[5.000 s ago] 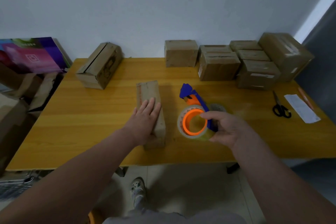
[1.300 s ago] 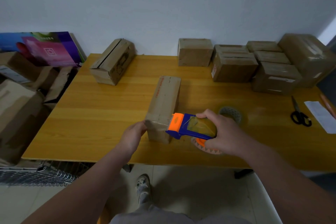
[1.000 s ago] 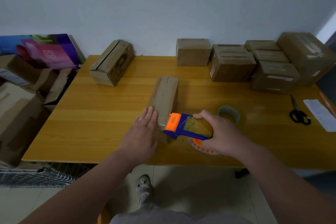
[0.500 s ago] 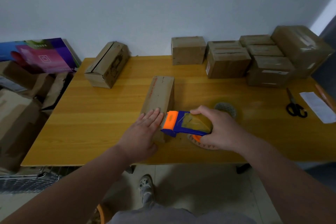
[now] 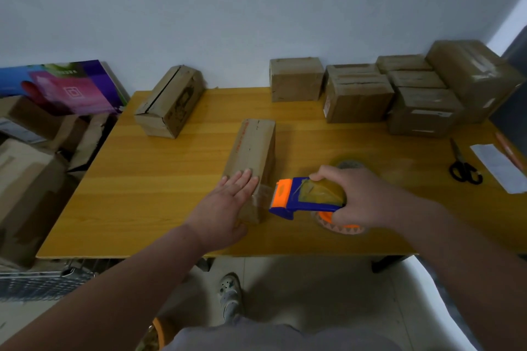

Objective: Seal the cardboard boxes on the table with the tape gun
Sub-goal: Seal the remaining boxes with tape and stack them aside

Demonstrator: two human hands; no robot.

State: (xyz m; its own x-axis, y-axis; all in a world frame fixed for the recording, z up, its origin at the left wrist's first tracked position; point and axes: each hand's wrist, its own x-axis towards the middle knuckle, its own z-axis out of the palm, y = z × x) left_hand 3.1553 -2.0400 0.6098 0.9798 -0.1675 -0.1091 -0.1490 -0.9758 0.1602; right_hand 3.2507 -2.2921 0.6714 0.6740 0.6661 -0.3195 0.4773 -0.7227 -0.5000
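Pale wall (image 5: 199, 8), wooden table (image 5: 159, 179)

Blue-and-orange tape gun (image 5: 296, 197); plain brown cardboard boxes (image 5: 358, 97); yellow wood-grain table (image 5: 159, 179); black scissors (image 5: 464, 168)

A pair of black-handled scissors (image 5: 464, 170) lies flat at 3 o'clock, blades pointing toward the pale grey-blue wall (image 5: 256, 8). Just beside it, farther out at 3 o'clock, rests a white paper slip (image 5: 497, 167). A thin orange stick (image 5: 509, 151), possibly a pencil, lies along the slip's outer edge. A translucent roll of tape (image 5: 349, 159) lies flat just right of centre, partly hidden. At 10 o'clock a glossy purple-and-pink printed carton (image 5: 65, 88) leans on the wall above a heap of brown cardboard cartons (image 5: 25, 179). A grey wire-mesh rack (image 5: 34, 282) sits at 8 o'clock. Pale floor tiles (image 5: 299, 288) fill 6 o'clock, and a white curved plastic edge (image 5: 427, 293) shows at 4 o'clock.
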